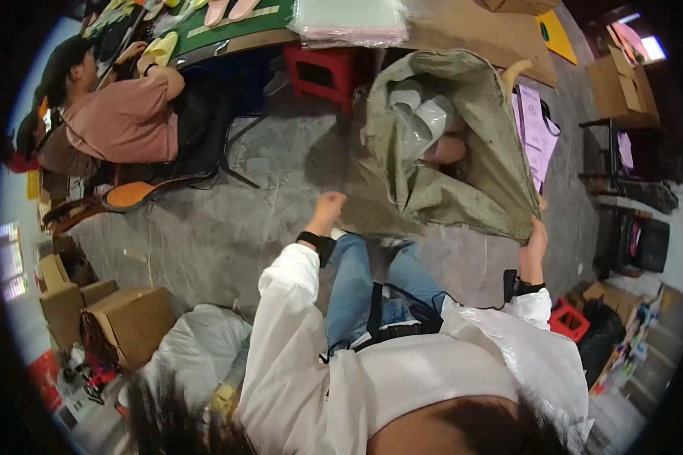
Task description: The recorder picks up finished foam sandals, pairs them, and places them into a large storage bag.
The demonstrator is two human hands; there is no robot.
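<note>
A large olive woven sack (493,201) stands in front of me with its mouth wide apart. Inside it lie white slippers (431,120), some in clear plastic, and a pinkish rounded item (446,150). My right hand (536,241) is closed on the sack's rim at its near right corner. To the left of the sack, my left hand (328,208) is held low with its fingers curled together. Whatever it may hold is hidden.
Beyond the sack, a table (478,34) bears a stack of clear plastic bags (349,23). Under it stands a red stool (322,76). A person in a pink shirt (121,121) sits at the left. Cardboard boxes (133,322) and a white bundle (201,341) lie behind on the left.
</note>
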